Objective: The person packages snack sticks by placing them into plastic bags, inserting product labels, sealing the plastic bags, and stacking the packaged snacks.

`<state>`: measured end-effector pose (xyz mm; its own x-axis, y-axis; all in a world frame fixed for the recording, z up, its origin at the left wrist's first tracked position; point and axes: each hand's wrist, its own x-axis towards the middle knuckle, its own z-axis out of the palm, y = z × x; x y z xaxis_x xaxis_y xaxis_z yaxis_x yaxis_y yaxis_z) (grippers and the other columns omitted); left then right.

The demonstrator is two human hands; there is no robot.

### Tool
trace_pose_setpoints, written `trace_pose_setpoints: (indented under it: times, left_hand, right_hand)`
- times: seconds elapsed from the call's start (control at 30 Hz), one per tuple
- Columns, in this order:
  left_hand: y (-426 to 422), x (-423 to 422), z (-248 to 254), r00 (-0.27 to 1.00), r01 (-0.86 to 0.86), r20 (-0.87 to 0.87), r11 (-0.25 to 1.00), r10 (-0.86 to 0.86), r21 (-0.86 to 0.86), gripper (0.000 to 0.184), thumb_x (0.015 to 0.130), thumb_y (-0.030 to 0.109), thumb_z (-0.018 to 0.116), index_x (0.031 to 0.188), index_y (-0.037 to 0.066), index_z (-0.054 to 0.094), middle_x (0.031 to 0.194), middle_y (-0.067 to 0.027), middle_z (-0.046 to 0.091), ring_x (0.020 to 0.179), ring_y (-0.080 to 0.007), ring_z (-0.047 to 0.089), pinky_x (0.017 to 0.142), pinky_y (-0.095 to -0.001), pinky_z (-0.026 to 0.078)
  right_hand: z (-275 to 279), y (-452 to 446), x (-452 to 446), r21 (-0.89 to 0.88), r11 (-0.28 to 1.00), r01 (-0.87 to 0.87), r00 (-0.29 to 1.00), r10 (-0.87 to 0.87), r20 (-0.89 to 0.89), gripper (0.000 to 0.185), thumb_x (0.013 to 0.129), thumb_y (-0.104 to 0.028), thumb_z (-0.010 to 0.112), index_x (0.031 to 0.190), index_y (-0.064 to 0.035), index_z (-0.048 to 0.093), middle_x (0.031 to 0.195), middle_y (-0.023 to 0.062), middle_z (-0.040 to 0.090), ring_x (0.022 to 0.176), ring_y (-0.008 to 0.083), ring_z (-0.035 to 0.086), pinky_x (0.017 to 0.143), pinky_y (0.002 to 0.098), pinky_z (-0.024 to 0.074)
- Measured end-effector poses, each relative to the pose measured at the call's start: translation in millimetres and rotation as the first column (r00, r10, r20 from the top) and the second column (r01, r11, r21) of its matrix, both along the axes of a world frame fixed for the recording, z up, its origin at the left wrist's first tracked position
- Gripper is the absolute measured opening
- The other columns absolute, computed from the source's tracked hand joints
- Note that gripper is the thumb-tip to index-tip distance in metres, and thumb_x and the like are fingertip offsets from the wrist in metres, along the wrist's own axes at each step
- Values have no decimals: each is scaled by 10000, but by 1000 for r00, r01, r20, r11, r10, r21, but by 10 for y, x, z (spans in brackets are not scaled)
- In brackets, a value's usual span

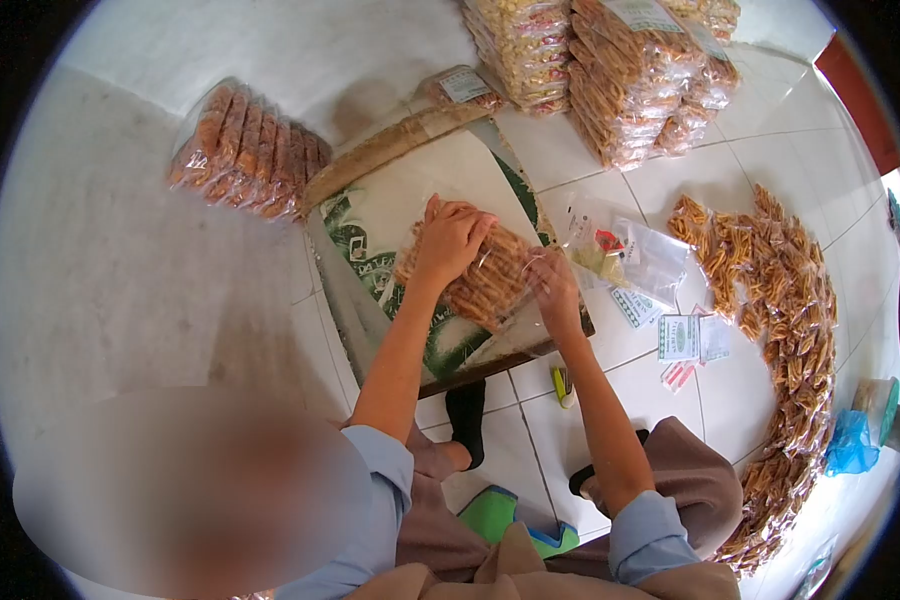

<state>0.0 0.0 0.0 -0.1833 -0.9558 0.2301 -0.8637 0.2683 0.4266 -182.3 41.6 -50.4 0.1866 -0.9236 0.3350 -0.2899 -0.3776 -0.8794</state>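
A clear plastic bag of brown stick-shaped snacks (485,285) lies on a low table (460,165) with a white and green printed top. My left hand (452,238) rests on the upper left part of the bag, its fingers pressed together over the plastic. At the bag's right end, my right hand (553,285) has its fingers closed on the plastic edge.
Stacked snack bags (620,90) stand beyond the table, with another pack (245,150) at its left. Many small packets (785,300) curve along the right floor. Nearer are empty plastic bags (645,260), printed labels (678,338) and a green stapler (563,387).
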Motion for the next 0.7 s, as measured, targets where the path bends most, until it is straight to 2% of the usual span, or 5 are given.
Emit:
trace_pose_setpoints:
  times: [0.3,0.4,0.5,0.6,0.7]
  left_hand:
    - [66,-7,24,998,52,-23,999,-52,4,303,910,315,392,934,147,643,857,-15,612,972,-190,504,1029,-471,174]
    - [34,152,14,952,-99,-295,993,77,-60,308,912,334,385,976,157,628,965,-26,601,1020,-200,488,1044,-477,146]
    - [128,238,-63,951,-256,115,938,288,-233,308,914,345,380,1020,171,610,1112,-19,549,1054,-221,480,1052,-472,140]
    - [189,200,-88,940,-262,167,942,299,-212,303,911,356,386,1037,186,604,1195,7,499,1063,-227,486,1005,-422,275]
    - [214,197,-24,969,-218,-112,976,219,21,283,903,352,409,1050,201,598,1207,6,486,1019,-233,508,905,-360,394]
  right_hand:
    - [-15,172,133,14,958,286,955,-286,72,204,733,35,553,928,-16,585,967,129,560,893,284,558,788,319,441]
    - [116,322,8,8,956,295,956,-295,7,196,724,25,577,917,-9,582,972,132,561,907,286,551,813,319,429]
    - [88,518,-49,-29,924,381,919,-382,-102,169,736,18,584,905,8,571,956,137,567,908,288,547,831,312,418]
    - [44,547,-5,63,959,275,961,-276,19,137,759,18,572,895,6,568,931,131,574,870,267,562,807,306,434]
    - [107,473,105,196,956,217,957,-247,149,130,795,-9,553,922,5,577,950,114,586,836,208,572,755,276,457]
